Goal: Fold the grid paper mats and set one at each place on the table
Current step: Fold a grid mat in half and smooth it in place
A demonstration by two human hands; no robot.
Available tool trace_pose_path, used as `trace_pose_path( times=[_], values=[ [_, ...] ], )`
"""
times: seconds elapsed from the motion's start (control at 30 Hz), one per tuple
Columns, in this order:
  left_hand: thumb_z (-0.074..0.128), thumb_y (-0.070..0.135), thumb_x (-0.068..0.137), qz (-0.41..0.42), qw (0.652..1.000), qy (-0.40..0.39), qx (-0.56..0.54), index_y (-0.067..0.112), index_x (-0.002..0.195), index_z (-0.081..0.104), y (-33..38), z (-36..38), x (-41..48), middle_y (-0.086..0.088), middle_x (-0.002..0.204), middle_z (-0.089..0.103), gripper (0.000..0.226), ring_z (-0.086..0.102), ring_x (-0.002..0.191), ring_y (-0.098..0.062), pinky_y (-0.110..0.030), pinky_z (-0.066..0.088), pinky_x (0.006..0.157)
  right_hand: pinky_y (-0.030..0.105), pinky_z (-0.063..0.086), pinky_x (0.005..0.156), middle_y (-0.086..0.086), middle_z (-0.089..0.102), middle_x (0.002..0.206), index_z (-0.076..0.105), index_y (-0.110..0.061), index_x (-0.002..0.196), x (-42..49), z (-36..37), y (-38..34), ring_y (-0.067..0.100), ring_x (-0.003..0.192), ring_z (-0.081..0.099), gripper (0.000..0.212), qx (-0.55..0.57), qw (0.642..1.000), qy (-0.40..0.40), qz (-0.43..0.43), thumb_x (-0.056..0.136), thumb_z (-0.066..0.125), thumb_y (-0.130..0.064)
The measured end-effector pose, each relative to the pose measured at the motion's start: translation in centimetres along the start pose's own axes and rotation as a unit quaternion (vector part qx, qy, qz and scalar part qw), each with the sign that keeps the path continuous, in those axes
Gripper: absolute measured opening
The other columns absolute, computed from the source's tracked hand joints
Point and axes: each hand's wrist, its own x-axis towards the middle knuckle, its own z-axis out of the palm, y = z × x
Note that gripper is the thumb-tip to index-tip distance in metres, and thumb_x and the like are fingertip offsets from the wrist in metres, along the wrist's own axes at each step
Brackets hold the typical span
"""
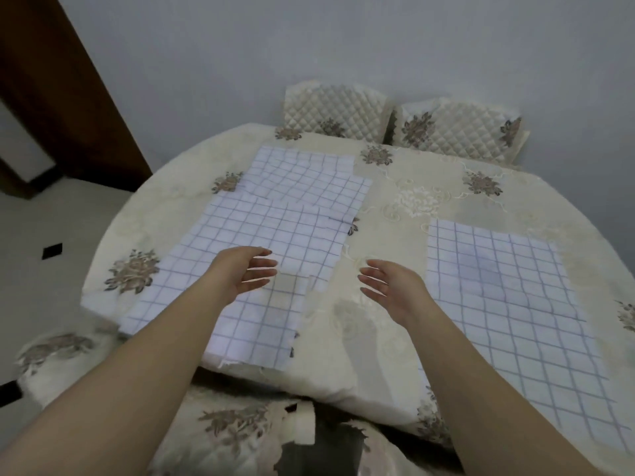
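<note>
The left hand [247, 273] over the messy pile of grid paper mats [275, 221] and the right hand [390, 286] near the single mat [498, 290] on the tablecloth [395, 207] are both open and empty, and a quick grab could lift two thin sheets or rip one.

Several white, blue-gridded paper mats [275, 228] lie overlapping on the table's [412, 187] left side; a single mat [498, 286] lies flat on its right.

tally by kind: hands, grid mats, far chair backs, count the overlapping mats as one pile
hands: 2, left hand, right hand
pile of overlapping grid mats: 1
single grid mat: 1
far chair backs: 2, left chair back, right chair back
total: 6
</note>
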Motion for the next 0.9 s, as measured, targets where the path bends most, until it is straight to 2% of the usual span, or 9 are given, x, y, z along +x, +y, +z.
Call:
trace_pose_path(
  times=[0.27,0.47,0.6,0.7,0.83,0.9],
  values=[
    [0.057,0.018,0.092,-0.003,0.999,-0.031,0.011,0.005,0.103,0.067,3.8,-11.1,6.3,-0.014,0.094,0.074,0.02,0.072,0.083,-0.026,-0.035,0.058,0.077,0.039,0.052,0.086,0.01,0.065,0.087,0.064,-0.007,0.098,2.9,12.0,4.0,0.023,0.08,0.065,0.012,0.005,0.999,0.036,-0.008,0.091,0.056,-0.012],
    [0.056,0.018,0.093,-0.013,0.998,-0.057,0.012,0.006,0.1,0.066,5.5,-17.0,10.1,-0.012,0.089,0.074,0.018,0.072,0.078,-0.024,-0.033,0.058,0.072,0.037,0.056,0.08,0.012,0.066,0.091,0.064,-0.003,0.106,4.5,18.9,6.1,0.024,0.083,0.067,0.018,0.025,0.997,0.068,0.008,0.092,0.056,-0.011],
    [0.055,0.018,0.093,-0.019,0.997,-0.075,0.021,0.007,0.097,0.066,6.6,-18.2,12.0,-0.012,0.089,0.073,0.016,0.071,0.078,-0.024,-0.034,0.058,0.076,0.038,0.056,0.079,0.013,0.067,0.092,0.064,-0.005,0.101,5.2,20.8,5.9,0.025,0.084,0.067,0.014,0.027,0.996,0.082,0.003,0.091,0.058,-0.012],
    [0.056,0.019,0.093,-0.014,0.996,-0.085,0.036,0.007,0.097,0.067,7.7,-17.8,13.7,-0.011,0.088,0.074,0.016,0.072,0.08,-0.024,-0.035,0.058,0.077,0.039,0.057,0.082,0.014,0.068,0.094,0.064,-0.004,0.103,6.1,21.4,5.0,0.026,0.087,0.068,0.016,0.011,0.996,0.09,-0.007,0.091,0.059,-0.012],
    [0.055,0.019,0.093,-0.001,0.993,-0.1,0.058,0.007,0.099,0.066,9.6,-16.4,16.3,-0.011,0.091,0.074,0.017,0.073,0.082,-0.024,-0.034,0.058,0.076,0.035,0.057,0.073,0.014,0.068,0.097,0.064,-0.004,0.107,8.4,21.4,3.1,0.024,0.088,0.068,0.019,-0.015,0.995,0.093,-0.018,0.091,0.059,-0.013],
    [0.054,0.019,0.094,0.008,0.992,-0.104,0.064,0.008,0.1,0.066,10.4,-15.5,17.8,-0.011,0.092,0.074,0.017,0.073,0.084,-0.024,-0.035,0.058,0.078,0.035,0.057,0.076,0.013,0.068,0.095,0.063,-0.003,0.107,9.9,21.3,1.9,0.024,0.087,0.067,0.019,-0.042,0.994,0.092,-0.03,0.091,0.058,-0.013]
  ],
)
